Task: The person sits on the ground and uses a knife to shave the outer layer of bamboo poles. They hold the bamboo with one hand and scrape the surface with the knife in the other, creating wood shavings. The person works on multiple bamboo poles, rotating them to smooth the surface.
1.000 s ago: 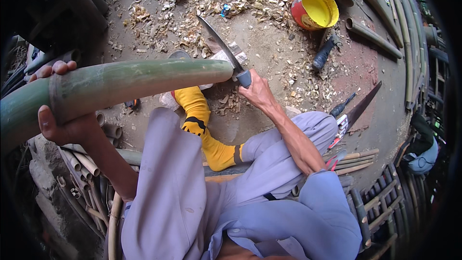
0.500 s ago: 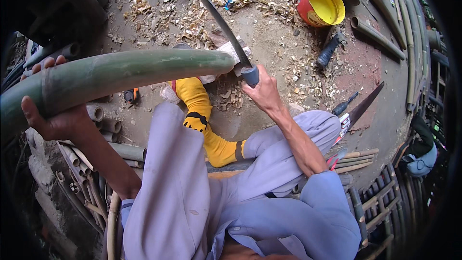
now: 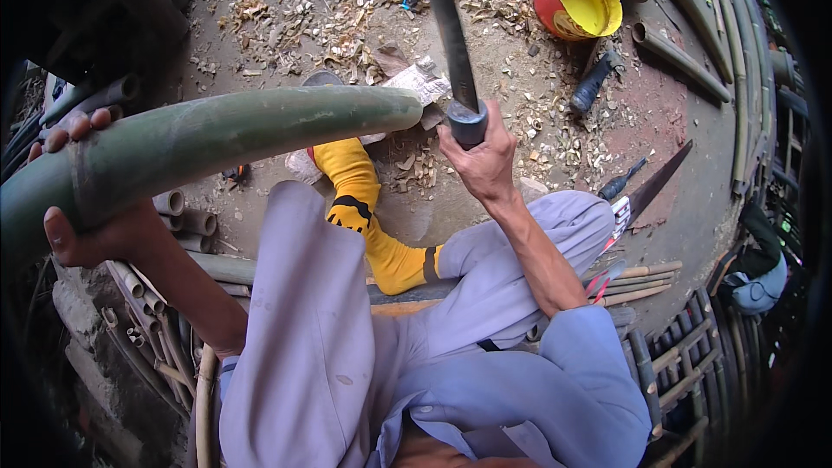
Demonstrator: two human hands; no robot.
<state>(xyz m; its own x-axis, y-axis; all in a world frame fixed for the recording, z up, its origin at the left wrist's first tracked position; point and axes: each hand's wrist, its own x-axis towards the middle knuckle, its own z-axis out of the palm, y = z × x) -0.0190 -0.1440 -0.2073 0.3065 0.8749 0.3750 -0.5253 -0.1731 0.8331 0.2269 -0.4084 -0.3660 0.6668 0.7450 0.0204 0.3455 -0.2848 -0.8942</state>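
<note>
**Green bamboo pole gripped in one hand, long blade raised in the other**

The largest thing in view is the green bamboo pole (image 3: 217, 134), a thick stem running from the 9 o'clock rim toward the centre, its cut end stopping just short of the blade's handle. The left hand (image 3: 82, 225) is wrapped around it from below at about 9 o'clock, fingers curled over the top, thumb underneath, grasping it firmly.

Next is the long dark blade (image 3: 444, 22), pointing up toward 12 o'clock and leaving the picture at the top edge. The right hand (image 3: 481, 160), just right of centre, is clenched around its round dark handle.

Below the pole, a leg in pale trousers and a yellow sock (image 3: 368, 221) stretches toward the centre; the foot lies under the pole's cut end.

At 1 o'clock a yellow and red bucket (image 3: 579, 2) stands on the dirt floor. At 3 o'clock a second knife (image 3: 646, 191) with a dark handle lies on the ground beside the right knee. Pale wood chips (image 3: 364, 9) are scattered across the floor from 11 to 2 o'clock. Short cut bamboo tubes (image 3: 186, 217) lie at 8 o'clock under the pole.
</note>
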